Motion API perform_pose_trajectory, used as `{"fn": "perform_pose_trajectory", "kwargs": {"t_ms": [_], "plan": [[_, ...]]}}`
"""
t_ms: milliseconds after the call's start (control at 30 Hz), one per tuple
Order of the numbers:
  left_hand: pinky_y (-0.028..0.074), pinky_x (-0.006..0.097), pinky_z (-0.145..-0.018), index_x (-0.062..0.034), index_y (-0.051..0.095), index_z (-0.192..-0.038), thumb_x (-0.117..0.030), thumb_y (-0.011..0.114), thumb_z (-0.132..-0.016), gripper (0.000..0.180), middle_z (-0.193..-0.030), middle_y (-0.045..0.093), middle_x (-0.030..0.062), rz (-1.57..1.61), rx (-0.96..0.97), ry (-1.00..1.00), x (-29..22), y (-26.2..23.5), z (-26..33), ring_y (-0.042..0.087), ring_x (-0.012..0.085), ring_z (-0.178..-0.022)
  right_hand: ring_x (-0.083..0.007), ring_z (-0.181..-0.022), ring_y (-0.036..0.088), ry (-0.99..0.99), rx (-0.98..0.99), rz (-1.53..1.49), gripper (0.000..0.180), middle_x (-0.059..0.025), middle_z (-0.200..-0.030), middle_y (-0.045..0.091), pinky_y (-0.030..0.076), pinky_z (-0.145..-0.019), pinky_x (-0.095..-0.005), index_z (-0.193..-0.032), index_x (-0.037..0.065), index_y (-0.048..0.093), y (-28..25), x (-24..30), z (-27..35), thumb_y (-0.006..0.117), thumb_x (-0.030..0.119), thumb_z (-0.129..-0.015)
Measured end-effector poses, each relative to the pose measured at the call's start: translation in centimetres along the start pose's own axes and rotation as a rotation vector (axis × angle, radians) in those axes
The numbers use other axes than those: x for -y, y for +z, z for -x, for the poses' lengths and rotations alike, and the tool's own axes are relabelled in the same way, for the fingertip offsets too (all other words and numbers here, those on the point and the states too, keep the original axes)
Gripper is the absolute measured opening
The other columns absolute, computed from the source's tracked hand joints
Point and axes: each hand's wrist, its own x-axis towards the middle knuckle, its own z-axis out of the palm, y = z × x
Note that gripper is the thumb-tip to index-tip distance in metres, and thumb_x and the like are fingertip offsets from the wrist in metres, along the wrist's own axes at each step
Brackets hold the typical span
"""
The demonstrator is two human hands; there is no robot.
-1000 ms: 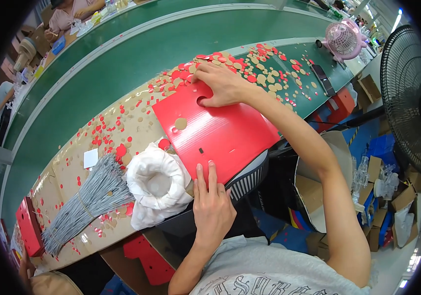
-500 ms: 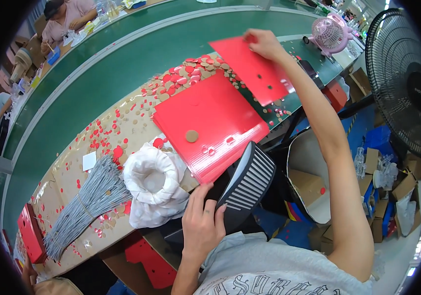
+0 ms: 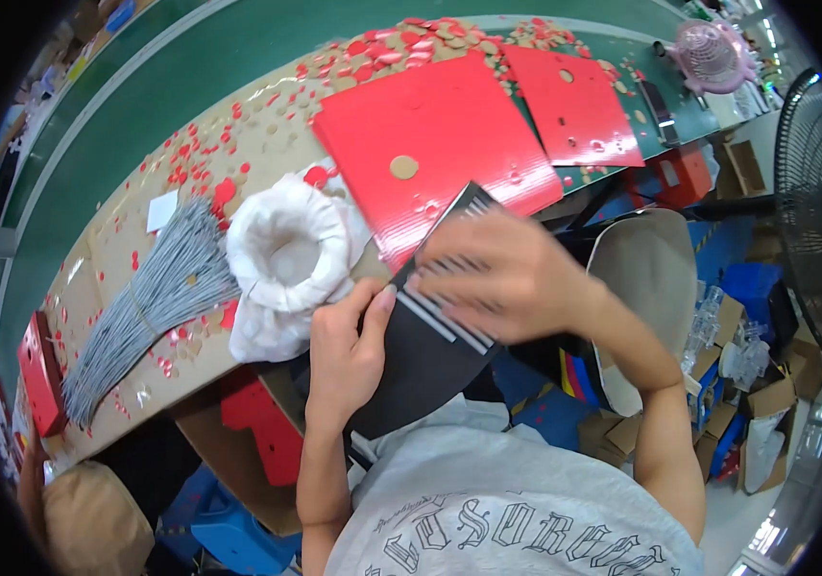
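Observation:
My left hand (image 3: 346, 350) is closed, thumb against curled fingers, at the edge of a flexible black piece with white stripes (image 3: 430, 370). Over the stripes sits my right hand (image 3: 502, 274), smeared by motion, so its grip is hidden. Beyond both hands lies a stack of glossy red sheets (image 3: 430, 125) with a brown disc (image 3: 403, 167) on top. A single red sheet (image 3: 574, 120) with small holes rests to the right of the stack. Left of my left hand stands a white bag (image 3: 272, 298) with a rolled rim, beside a bundle of grey twist ties (image 3: 147, 312).
Red and brown cut-out discs (image 3: 382, 58) litter the table beside the green conveyor (image 3: 142, 106). A pink fan (image 3: 712, 58) stands far right, a large black fan (image 3: 819, 221) nearer. A white-lined container (image 3: 646, 278) is at my right. Below are a carton (image 3: 224, 442) and a blue stool (image 3: 238, 523).
My right hand has put the red sheet down right of the stack and come back to the striped piece. My left hand has shifted left and up; the piece now lies flatter.

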Motion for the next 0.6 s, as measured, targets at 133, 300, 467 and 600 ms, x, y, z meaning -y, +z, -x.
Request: {"fn": "perform_pose_trajectory", "kwargs": {"t_ms": [133, 300, 467, 600], "plan": [[0.034, 0.033, -0.051, 0.0039, 0.064, -0.092, -0.013, 0.057, -0.097, 0.019, -0.059, 0.046, 0.0109, 0.041, 0.012, -0.064, 0.4, 0.0, 0.0, 0.041, 0.0118, -0.055, -0.0261, -0.1, 0.066, 0.057, -0.089, -0.018, 0.038, -0.0079, -0.107, 0.066, 0.054, -0.082, -0.0371, -0.107, 0.009, 0.074, 3.6, 2.1, 2.9, 0.079, 0.008, -0.069], [0.031, 0.024, -0.055, 0.0045, 0.063, -0.088, -0.014, 0.055, -0.1, 0.024, -0.065, 0.049, -0.0041, 0.332, -0.053, -0.097, 0.4, 0.2, 0.2, 0.04, 0.0037, -0.064, -0.026, -0.101, 0.066, 0.068, -0.17, -0.154, 0.027, -0.0081, -0.106, 0.068, 0.055, -0.077, -0.0368, -0.095, 0.003, 0.072, 3.3, 3.0, 4.9, 0.078, 0.004, -0.069], [0.032, 0.023, -0.057, 0.0044, 0.065, -0.09, -0.013, 0.056, -0.1, 0.022, -0.069, 0.055, -0.0032, 0.323, -0.028, -0.004, 0.9, 0.3, 0.1, 0.042, 0.003, -0.066, -0.0261, -0.094, 0.063, 0.183, -0.137, -0.214, 0.021, -0.0054, -0.097, 0.065, 0.055, -0.078, -0.0359, -0.088, 0.004, 0.068, 3.2, 3.5, 4.9, 0.08, 0.004, -0.07], [0.031, 0.024, -0.057, 0.0038, 0.063, -0.089, -0.015, 0.057, -0.1, 0.022, -0.067, 0.05, -0.0032, 0.426, -0.029, -0.044, 0.5, 0.2, 0.2, 0.04, 0.0032, -0.066, -0.0264, -0.094, 0.063, 0.192, -0.059, -0.249, 0.029, -0.0067, -0.102, 0.066, 0.053, -0.082, -0.037, -0.093, 0.003, 0.071, 3.0, 3.5, 5.2, 0.083, 0.005, -0.067]]}}
